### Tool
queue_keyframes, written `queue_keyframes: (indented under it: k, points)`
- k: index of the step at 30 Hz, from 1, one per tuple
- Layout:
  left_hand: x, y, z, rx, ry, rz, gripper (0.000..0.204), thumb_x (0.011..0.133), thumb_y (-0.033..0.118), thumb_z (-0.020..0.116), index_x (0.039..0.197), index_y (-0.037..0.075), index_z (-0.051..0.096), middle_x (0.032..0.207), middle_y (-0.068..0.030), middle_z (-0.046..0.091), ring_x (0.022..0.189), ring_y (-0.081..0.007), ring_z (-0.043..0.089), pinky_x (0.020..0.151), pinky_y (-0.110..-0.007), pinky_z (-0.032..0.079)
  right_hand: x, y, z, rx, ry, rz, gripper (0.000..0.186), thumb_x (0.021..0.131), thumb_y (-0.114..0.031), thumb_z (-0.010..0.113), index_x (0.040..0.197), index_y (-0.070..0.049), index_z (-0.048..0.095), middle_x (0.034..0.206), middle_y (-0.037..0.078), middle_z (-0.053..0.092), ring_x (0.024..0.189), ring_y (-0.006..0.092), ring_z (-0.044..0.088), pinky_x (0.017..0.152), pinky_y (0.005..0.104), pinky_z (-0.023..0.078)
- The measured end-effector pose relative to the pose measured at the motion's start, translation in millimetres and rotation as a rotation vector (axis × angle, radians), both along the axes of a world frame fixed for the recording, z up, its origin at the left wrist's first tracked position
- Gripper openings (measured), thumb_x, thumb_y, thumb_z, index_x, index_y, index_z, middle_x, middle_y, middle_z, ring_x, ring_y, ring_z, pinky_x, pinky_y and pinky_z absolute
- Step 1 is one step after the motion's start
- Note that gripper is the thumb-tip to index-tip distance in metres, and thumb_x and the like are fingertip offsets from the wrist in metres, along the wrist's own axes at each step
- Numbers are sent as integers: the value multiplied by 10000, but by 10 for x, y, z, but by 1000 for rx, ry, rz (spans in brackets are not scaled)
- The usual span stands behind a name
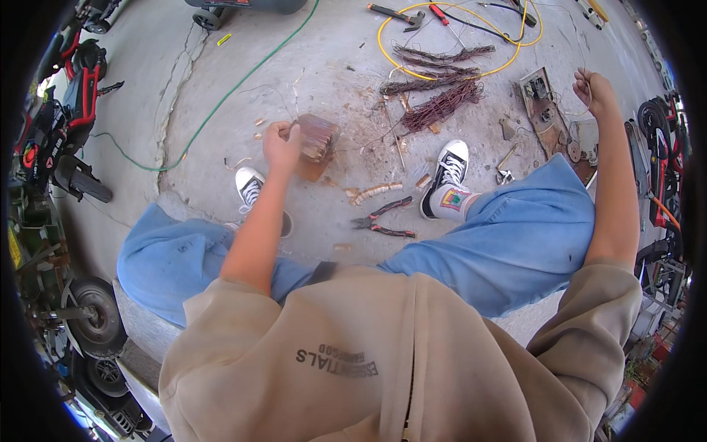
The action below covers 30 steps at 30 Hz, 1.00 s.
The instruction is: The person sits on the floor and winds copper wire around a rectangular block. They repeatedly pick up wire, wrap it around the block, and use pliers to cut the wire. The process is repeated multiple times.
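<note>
My left hand [283, 145] is closed at the left edge of a blocky copper-brown coil [319, 136], its thumb against the coil; the exact grip is partly hidden. The coil shows ribbed layers and looks slightly blurred above an orange-brown base on the floor between my feet. Out to the right, my raised right hand [595, 92] is closed on a thin wire [578, 113], which loops out below the fingers. Pliers [383, 219] with red and black handles lie spread on the concrete in front of me, beside a pale, segmented strip [375, 193].
Bundles of dark reddish wire [445, 103] lie ahead, near a yellow hose [541, 33], a hammer [401, 15] and a red-handled screwdriver [440, 13]. A rusty metal plate with parts [545, 110] sits at right. A green hose [221, 110] crosses the left floor. Motorbikes [81, 110] stand at the sides.
</note>
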<state>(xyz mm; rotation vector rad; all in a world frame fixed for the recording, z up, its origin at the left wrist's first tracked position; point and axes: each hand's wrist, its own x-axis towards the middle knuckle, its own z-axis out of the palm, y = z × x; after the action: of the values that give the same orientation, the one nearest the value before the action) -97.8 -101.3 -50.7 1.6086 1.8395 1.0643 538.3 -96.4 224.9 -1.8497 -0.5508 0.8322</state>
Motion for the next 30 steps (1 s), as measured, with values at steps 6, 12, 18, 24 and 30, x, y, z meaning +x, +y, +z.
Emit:
queue_keyframes:
  k: [6,12,18,24,30]
  points:
    - [-248,-19,2,-431,-165,-56,496,953,413,475,1198,1,602,1215,-196,605,1165,-301,556,991,-363,399,-498,-52,-87,-687,-500,553,250,832,-18,447,1047,-22,574,773,52,634,583,120,572,554,282,513]
    - [-456,21,-96,-560,-212,-131,610,969,489,397,1257,-24,560,1272,-214,575,1223,-325,516,1032,-363,358,-916,-124,-588,-661,-238,889,238,866,-89,483,1046,10,603,885,107,668,705,161,640,622,289,529]
    - [-442,-61,-125,-612,-33,-171,794,935,640,298,1294,-28,534,1323,-232,534,1278,-339,470,1070,-363,310,-2203,-376,-1293,-485,18,1279,412,762,-54,576,1172,-22,595,895,76,657,788,165,627,717,288,527]
    - [-262,-58,168,-682,65,-241,864,929,677,186,1306,-25,519,1362,-261,476,1308,-375,416,1100,-386,277,-3755,-1150,-1981,110,-555,1475,808,687,-289,840,1350,-107,415,950,157,557,804,292,617,741,365,513]
    - [-431,162,197,-585,454,-241,716,963,591,231,1136,44,660,1209,-220,599,1194,-366,506,1036,-431,333,-4282,-768,-2288,-154,-277,756,641,719,-273,828,1184,11,490,907,152,597,807,251,631,726,352,526]
